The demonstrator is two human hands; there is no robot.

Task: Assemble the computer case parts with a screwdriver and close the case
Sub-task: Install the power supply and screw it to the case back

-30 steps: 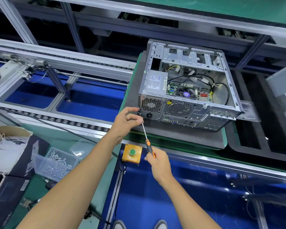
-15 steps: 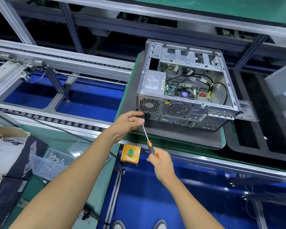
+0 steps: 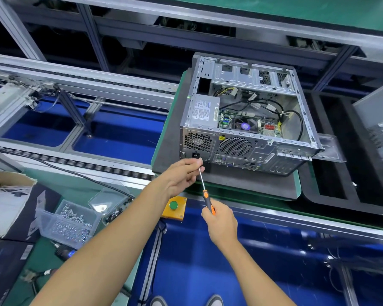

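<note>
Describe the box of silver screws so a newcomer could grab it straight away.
Start at the open computer case on its grey mat, then look down-left past the yellow button box to the green bench. The clear plastic bin there holds shiny silver screws, whereas the smaller clear tray beside it holds black ones.

Yellow box with green button, beside blue-floored conveyor frame
</note>
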